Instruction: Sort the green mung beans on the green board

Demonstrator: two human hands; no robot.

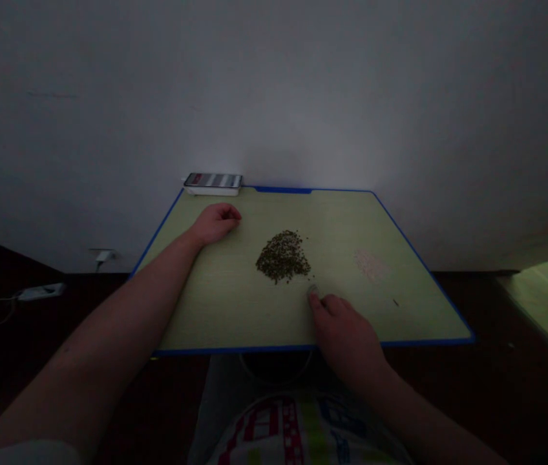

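Near me on the table (235, 316), right hand (349, 332) curled
Can't tell if it's pinching anything. Dark grainy pile (281, 258) sits just past the thumb; I'd go light-fingered, those bits look easy to scatter. Farther up, left hand (214, 224) loosely curled, grip unclear, phone (213, 180) behind.

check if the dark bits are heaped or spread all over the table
Heaped: the dark bits form one mass near the middle of the table, with a few loose at its edge.
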